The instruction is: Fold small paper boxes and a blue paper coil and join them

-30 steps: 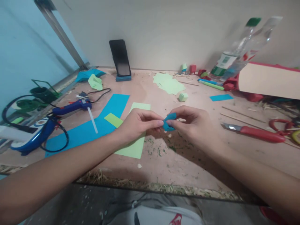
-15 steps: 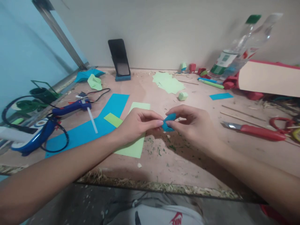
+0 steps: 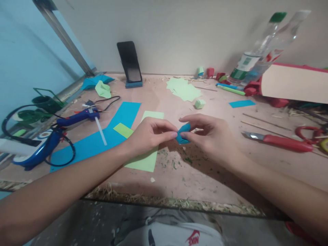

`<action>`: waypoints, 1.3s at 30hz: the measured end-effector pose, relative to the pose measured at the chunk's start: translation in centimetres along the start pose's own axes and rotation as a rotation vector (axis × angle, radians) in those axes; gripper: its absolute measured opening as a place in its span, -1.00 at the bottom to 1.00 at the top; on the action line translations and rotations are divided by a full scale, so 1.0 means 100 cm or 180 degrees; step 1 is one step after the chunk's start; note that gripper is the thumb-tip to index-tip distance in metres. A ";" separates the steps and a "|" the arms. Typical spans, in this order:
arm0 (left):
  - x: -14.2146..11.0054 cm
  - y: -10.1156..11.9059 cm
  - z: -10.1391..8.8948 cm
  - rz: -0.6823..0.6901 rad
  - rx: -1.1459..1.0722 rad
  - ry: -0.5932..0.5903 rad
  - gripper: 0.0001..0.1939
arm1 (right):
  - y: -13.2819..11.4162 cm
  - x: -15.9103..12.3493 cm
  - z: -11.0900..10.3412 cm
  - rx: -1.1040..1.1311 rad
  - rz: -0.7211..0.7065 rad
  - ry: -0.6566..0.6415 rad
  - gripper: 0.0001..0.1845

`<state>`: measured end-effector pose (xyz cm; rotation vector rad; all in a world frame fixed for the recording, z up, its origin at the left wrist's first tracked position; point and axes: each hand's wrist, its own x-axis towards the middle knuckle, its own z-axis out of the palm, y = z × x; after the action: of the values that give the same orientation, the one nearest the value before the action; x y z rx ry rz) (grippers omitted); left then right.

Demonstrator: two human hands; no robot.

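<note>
A small folded piece of blue paper (image 3: 183, 137) is held between both hands above the middle of the table. My left hand (image 3: 152, 134) pinches its left edge between thumb and fingertips. On the other side, my right hand (image 3: 211, 135) grips it with the thumb in front; the index finger is raised a little off it. Beneath my left hand and forearm lie a light green paper sheet (image 3: 143, 164), a short green strip (image 3: 123, 130) and long blue paper strips (image 3: 126, 114). A small green folded paper cube (image 3: 200, 104) sits just beyond my right hand.
At the left are a blue glue gun (image 3: 77, 118) with its cord and a white glue stick (image 3: 100, 131). A phone (image 3: 130, 63) stands at the back. To the right lie a red-handled knife (image 3: 287, 142), thin sticks (image 3: 266, 122) and a blue paper piece (image 3: 242, 103); bottles (image 3: 244, 66) stand behind.
The blue paper has turned slightly between my fingers, and its upper flap sits lower. My right index finger has lifted away from it a little. My left hand has hardly moved.
</note>
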<state>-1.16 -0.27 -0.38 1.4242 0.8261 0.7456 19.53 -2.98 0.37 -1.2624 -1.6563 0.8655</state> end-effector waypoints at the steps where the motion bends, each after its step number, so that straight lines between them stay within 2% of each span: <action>1: -0.001 0.002 0.001 0.0001 0.0116 -0.0007 -0.84 | 0.000 0.000 0.000 -0.0039 -0.0024 -0.0005 -0.74; 7: -0.004 0.010 0.003 0.0457 0.1400 0.0051 -0.83 | 0.001 -0.004 0.001 -0.0294 -0.0243 -0.0404 -0.64; 12: -0.004 0.011 0.001 0.0498 0.1889 -0.0111 -0.79 | 0.005 -0.004 0.004 -0.0149 -0.0055 -0.0687 -0.71; 16: -0.005 0.010 -0.001 0.0504 0.1889 -0.0140 -0.79 | 0.006 -0.002 0.005 0.0016 0.0175 -0.0572 -0.76; 23: -0.003 0.005 -0.006 0.0362 0.1863 -0.0244 -0.78 | 0.005 -0.002 0.005 -0.0047 0.0154 -0.0555 -0.77; 31: -0.002 0.006 -0.005 0.0196 0.1617 -0.0080 -0.81 | 0.004 -0.001 0.005 0.0139 0.0425 -0.0746 -0.95; 35: -0.003 0.006 -0.003 0.0121 0.1591 -0.0051 -0.79 | 0.004 -0.001 0.004 0.0122 0.0445 -0.0742 -0.94; 39: -0.003 0.006 -0.002 0.0301 0.1739 -0.0066 -0.81 | 0.005 -0.002 0.005 0.0057 0.0411 -0.0648 -0.90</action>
<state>-1.46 -0.43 0.28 1.9637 0.9981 0.5960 19.26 -3.04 -0.32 -1.3158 -1.7346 1.1164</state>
